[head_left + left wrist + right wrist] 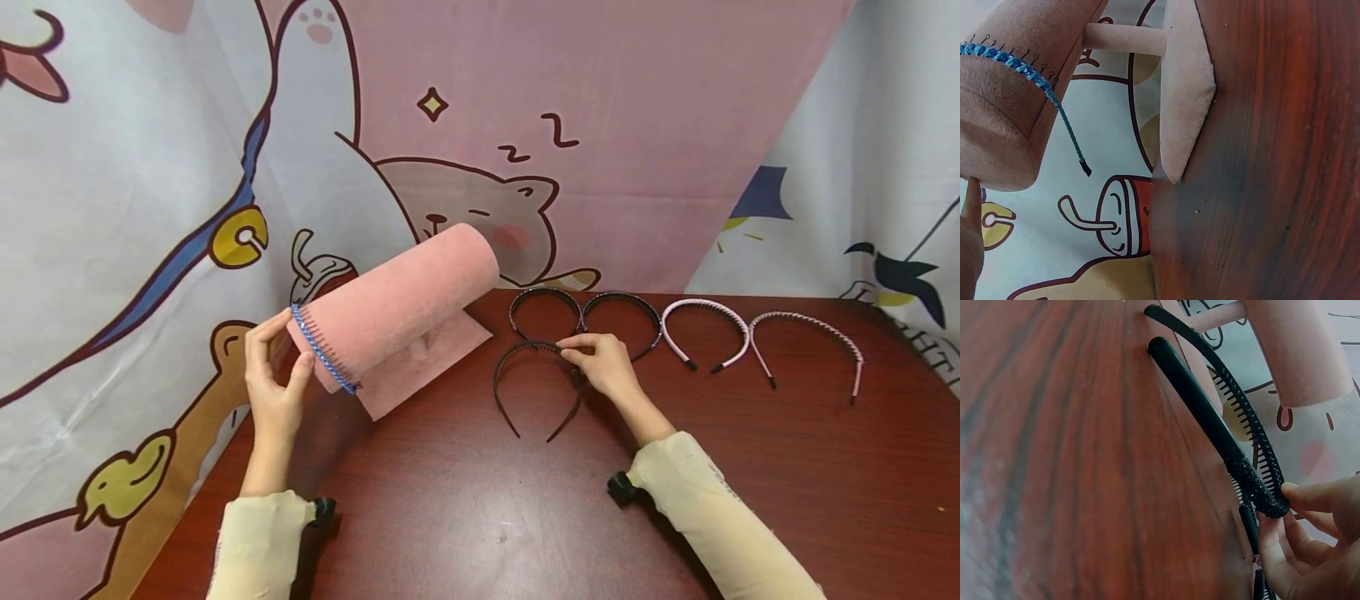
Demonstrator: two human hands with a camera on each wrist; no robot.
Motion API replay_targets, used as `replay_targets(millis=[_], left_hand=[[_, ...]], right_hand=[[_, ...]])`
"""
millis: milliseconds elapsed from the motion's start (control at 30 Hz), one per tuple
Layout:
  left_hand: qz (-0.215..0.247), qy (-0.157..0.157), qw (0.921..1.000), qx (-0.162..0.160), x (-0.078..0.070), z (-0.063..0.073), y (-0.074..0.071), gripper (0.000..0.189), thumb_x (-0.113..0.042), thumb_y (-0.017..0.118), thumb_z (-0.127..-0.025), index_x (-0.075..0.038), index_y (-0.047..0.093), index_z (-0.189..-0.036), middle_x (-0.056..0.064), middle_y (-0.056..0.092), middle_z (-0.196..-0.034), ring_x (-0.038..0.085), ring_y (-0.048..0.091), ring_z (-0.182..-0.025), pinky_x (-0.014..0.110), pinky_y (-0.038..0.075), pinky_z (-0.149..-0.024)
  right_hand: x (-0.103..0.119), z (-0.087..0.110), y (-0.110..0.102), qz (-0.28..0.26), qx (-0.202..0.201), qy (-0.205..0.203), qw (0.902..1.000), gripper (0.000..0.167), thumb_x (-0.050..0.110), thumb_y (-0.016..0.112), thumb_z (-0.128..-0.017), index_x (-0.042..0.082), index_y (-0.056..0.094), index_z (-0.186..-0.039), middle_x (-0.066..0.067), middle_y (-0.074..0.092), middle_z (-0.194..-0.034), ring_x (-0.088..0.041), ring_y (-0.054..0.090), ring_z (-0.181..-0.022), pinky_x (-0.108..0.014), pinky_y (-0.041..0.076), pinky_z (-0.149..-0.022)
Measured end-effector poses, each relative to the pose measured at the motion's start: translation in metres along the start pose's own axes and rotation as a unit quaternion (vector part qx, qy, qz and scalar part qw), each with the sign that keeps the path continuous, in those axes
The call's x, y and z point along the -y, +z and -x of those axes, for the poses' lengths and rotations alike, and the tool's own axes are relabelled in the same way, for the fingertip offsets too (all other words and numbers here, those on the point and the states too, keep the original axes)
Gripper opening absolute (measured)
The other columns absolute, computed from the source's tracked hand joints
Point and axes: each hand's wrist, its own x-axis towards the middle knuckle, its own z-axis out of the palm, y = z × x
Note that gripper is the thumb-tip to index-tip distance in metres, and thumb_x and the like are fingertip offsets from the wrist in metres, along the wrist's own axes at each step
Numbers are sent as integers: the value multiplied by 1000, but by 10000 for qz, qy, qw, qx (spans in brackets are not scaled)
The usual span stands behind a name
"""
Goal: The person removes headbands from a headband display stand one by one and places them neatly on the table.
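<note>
A pink velvety roll stand stands on a flat base, tilted away in the head view. Round its near end sits a blue braided headband with wire teeth. My left hand touches that end, fingertips at the upper edge and thumb against the end face; the left wrist view shows only one digit there. Between thumb and fingers of my right hand is the top of a black toothed headband, its two ends pointing toward me. Glittery patches show on the band.
Along the back right lie two dark headbands, a pale pink wrapped headband and a twisted pink headband. The dark red wooden table meets a printed cartoon curtain at the back and left.
</note>
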Motion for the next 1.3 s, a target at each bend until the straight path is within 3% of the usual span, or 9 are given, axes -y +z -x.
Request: replay_targets(millis=[233, 333, 567, 900, 1300], left_hand=[[-23, -18, 10000, -2, 1, 0, 0, 52, -6, 64, -86, 11, 52, -134, 12, 54, -134, 18, 51, -130, 27, 41, -116], [-28, -31, 10000, 0, 2, 0, -1, 52, -5, 64, -86, 11, 52, -134, 12, 54, -134, 18, 50, -129, 27, 41, -117], [-31, -61, 10000, 5, 2, 0, -1, 51, -6, 64, -86, 9, 53, -134, 14, 53, -134, 18, 51, -129, 26, 41, -117], [18, 11, 10000, -13, 2, 0, 0, 51, -6, 64, -86, 11, 52, -133, 13, 54, -133, 18, 51, -129, 26, 41, -116], [179, 99, 9998, -18, 3, -1, 0, 51, -5, 64, -86, 11, 53, -133, 14, 53, -133, 19, 53, -129, 27, 41, -116]], right_hand=[[-3, -1, 1, -60, 97, 120, 9999, 20, 17, 72, -90, 11, 78, -107, -13, 76, -94, -17, 60, -77, -25, 46, -70], [-4, -2, 1, -100, 146, 134, 9998, 20, 14, 72, -89, 10, 78, -107, -14, 76, -100, -11, 61, -74, -20, 46, -67], [-6, -2, 1, -500, 369, 261, 9977, 22, 6, 69, -90, 2, 75, -111, -18, 75, -105, -17, 74, -83, -14, 56, -67], [-5, -4, 2, -1090, 315, 238, 9933, 24, 4, 64, -93, -5, 69, -115, -24, 73, -110, -28, 72, -100, -25, 63, -78], [9, -6, -1, -575, -15, -52, 9983, 24, 11, 67, -92, 4, 72, -114, -14, 76, -107, -27, 73, -100, -23, 53, -81]])
